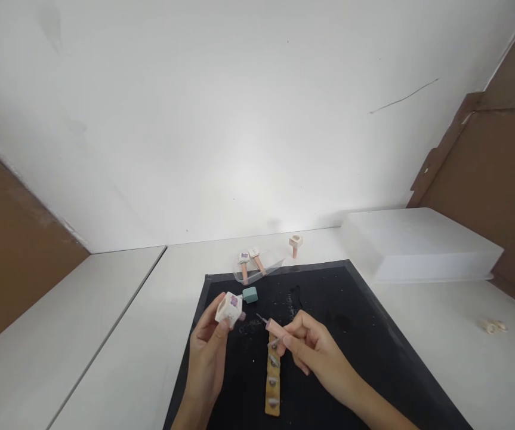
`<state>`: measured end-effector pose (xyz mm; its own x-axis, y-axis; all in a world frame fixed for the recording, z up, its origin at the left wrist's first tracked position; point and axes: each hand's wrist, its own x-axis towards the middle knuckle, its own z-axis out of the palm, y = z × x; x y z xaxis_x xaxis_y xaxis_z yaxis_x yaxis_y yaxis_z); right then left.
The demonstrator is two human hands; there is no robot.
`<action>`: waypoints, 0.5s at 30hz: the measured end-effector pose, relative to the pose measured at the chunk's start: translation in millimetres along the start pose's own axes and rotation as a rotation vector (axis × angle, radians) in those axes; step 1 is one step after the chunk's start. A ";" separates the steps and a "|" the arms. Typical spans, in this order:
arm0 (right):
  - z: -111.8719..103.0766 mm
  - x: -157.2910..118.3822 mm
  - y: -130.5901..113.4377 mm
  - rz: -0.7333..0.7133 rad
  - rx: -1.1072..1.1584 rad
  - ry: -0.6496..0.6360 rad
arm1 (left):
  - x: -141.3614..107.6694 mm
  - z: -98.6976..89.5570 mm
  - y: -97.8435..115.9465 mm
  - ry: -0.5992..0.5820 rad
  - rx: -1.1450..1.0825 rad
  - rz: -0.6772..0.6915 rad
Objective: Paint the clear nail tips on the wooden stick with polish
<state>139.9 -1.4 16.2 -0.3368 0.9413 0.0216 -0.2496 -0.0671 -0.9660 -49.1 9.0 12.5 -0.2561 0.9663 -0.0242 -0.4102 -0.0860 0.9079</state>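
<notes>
A small white bottle with a purple mark (229,308) is held between the fingertips and thumb of my left hand (207,352). My right hand (313,349) pinches a pink cap (275,328), whose thin brush points up and left toward the bottle, apart from it. Between the hands, a yellowish strip (273,385) with several small shiny pieces lies on the black mat (329,310). Just beyond my left hand is a green block-like item (250,294).
Behind the mat, a clear tray (273,261) holds two pink-capped bottles (244,266). Another pink-and-white bottle (295,243) stands to their right. At the right are a white translucent box (427,248) and small cream rings (492,326). Brown panels flank the white wall.
</notes>
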 end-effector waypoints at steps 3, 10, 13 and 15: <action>-1.6 0.8 -6.1 0.016 0.031 0.024 | 4.8 1.3 3.6 0.039 0.109 0.006; -1.3 0.6 -6.6 0.033 0.118 -0.012 | 7.7 5.5 -3.1 -0.096 0.436 -0.074; -2.0 2.2 -3.2 0.019 0.123 -0.028 | 10.1 2.1 -8.6 -0.171 0.543 -0.082; -1.9 2.1 -1.7 0.005 0.119 -0.025 | 11.8 -1.2 -11.3 -0.199 0.598 -0.070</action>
<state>141.4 1.2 17.4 -0.3607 0.9324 0.0248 -0.3537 -0.1121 -0.9286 -48.5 21.1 1.4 -0.0549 0.9963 -0.0659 0.1550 0.0737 0.9852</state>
